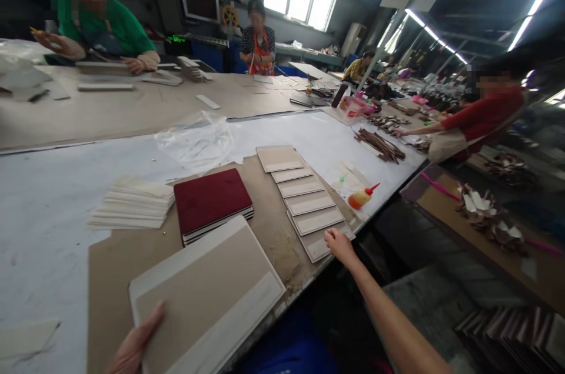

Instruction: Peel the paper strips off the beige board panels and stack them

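The left hand (pixel 140 343) is clamping its grip on a large board (pixel 207 297), the thumb lying across the upper face and the other fingers hiding underneath. This board is sitting just in front of the maroon stack (pixel 212 200), covering part of its near edge. The right hand (pixel 339 244) is curling its fingers together at the lowest of the overlapping panels (pixel 309 203), which are lying in a stepped row to the right of the maroon stack; the view is soft there, so I cannot tell whether that grip is pinching the panel or only touching it.

The board is showing a flat tan middle with pale, papery bands along two opposite sides. The maroon stack is looking smooth and rectangular, with light layers showing along its edges. White paper strips (pixel 132 203) are fanning out to its left, and crinkled clear plastic (pixel 196 142) is lying behind it. A red-tipped bottle (pixel 359 199) is standing well to its right. The frame's lower edge is cutting off the board's near end and the left wrist.
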`<state>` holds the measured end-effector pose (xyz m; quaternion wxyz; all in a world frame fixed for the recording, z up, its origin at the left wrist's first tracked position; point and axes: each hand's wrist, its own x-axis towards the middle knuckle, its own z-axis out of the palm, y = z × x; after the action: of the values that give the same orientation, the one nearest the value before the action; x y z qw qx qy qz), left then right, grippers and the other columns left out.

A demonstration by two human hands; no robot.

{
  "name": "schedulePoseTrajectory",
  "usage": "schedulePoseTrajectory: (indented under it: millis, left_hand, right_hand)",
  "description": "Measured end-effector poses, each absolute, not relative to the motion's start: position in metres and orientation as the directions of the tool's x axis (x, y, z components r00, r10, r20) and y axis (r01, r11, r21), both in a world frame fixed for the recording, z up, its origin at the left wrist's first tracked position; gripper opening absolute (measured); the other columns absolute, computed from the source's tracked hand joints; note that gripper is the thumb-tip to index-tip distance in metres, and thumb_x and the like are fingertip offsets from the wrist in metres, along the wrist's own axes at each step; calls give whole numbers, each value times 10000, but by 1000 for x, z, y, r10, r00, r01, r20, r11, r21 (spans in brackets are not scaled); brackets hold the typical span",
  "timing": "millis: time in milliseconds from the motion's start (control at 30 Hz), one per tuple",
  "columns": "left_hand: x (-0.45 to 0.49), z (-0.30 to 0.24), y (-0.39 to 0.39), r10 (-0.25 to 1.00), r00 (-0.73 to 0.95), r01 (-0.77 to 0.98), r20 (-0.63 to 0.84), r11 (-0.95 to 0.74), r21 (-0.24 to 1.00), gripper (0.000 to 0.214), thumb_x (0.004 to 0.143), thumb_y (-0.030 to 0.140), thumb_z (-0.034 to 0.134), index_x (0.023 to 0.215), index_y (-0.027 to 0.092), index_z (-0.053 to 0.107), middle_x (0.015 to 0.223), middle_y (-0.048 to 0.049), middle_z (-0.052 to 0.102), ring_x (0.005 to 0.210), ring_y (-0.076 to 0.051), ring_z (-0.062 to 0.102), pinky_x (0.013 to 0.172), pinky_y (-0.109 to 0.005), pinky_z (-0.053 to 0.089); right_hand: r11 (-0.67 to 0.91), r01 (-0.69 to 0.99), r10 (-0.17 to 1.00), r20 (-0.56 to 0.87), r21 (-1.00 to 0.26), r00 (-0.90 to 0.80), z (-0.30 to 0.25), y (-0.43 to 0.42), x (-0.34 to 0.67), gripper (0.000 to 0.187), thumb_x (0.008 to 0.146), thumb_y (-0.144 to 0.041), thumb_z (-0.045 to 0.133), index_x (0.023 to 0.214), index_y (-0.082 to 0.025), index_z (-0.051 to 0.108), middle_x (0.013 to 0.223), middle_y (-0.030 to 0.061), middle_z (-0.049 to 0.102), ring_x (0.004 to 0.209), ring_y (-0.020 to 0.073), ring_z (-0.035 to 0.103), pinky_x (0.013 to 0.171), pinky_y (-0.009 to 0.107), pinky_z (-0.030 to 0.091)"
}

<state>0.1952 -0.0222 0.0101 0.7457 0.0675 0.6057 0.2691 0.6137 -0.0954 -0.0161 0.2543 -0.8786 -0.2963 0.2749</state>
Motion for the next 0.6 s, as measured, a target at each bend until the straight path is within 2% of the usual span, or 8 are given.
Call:
schedulePoseTrajectory:
  millis: [100, 200, 267, 333, 400, 467, 533, 600]
  left_hand:
    - [250, 12, -9, 453, 244, -346, -857, 867, 359, 455, 704, 146, 645, 1147, 152, 543, 786, -92, 699, 708, -300, 663, 633, -411, 575]
    - [306, 14, 8, 482, 245, -353, -841, 852, 385, 500, 694, 110, 643, 1176, 101, 513, 816, -123, 694, 754, -312, 658, 686, -431, 567]
    - [343, 17, 19, 484, 248, -334, -839, 856, 395, 506, 699, 106, 639, 1185, 78, 502, 819, -135, 692, 768, -315, 656, 709, -437, 561]
    - [377, 22, 25, 490, 243, -326, -837, 854, 405, 496, 710, 127, 636, 1186, 78, 504, 825, -134, 691, 778, -313, 655, 719, -434, 560]
    - [407, 25, 27, 517, 193, -347, -834, 831, 435, 458, 727, 146, 615, 1172, 86, 519, 831, -128, 691, 782, -307, 655, 717, -423, 563]
    - [433, 28, 28, 549, 119, -365, -827, 799, 478, 436, 726, 136, 604, 1154, 99, 530, 842, -114, 692, 792, -294, 655, 717, -402, 565]
    - [453, 31, 32, 582, 33, -360, -812, 765, 534, 437, 710, 98, 608, 1139, 111, 527, 834, -95, 693, 798, -274, 655, 716, -372, 567]
    - [469, 34, 43, 631, -78, -341, -772, 711, 615, 427, 701, 60, 605, 1117, 121, 524, 803, -70, 694, 779, -249, 657, 706, -344, 566]
  right_hand:
    - [-645, 253, 692, -411, -721, 593, -9, -80, 626, 354, 879, -415, 329, 935, -134, 536, 921, 112, 631, 741, 141, 604, 586, 236, 471]
    - [-575, 22, 772, -533, -818, 346, -4, -62, 627, 470, 849, -540, 356, 989, -133, 544, 940, 109, 627, 759, 143, 600, 596, 245, 478]
    - [-548, -79, 819, -554, -833, 148, -4, -49, 630, 434, 828, -527, 418, 937, -132, 562, 856, 78, 633, 702, 141, 586, 574, 241, 460]
    - [-511, -90, 855, -516, -855, 49, -5, -33, 639, 357, 840, -450, 421, 866, -127, 570, 751, 42, 629, 645, 134, 569, 560, 229, 439]
    - [-462, -5, 886, -462, -887, 39, -6, -11, 656, 327, 870, -363, 351, 845, -121, 570, 719, 30, 629, 642, 135, 569, 568, 223, 431]
    - [-425, 221, 904, -423, -878, 59, -6, 18, 678, 334, 887, -304, 291, 857, -131, 575, 745, 26, 640, 671, 139, 580, 581, 222, 434]
    - [-382, 448, 916, -394, -808, 71, -8, 52, 704, 311, 882, -292, 323, 819, -144, 589, 768, 33, 647, 720, 154, 588, 628, 234, 439]
    - [-367, 574, 923, -361, -732, 130, -12, 92, 730, 274, 874, -278, 372, 805, -139, 598, 846, 78, 648, 835, 185, 582, 746, 269, 426]
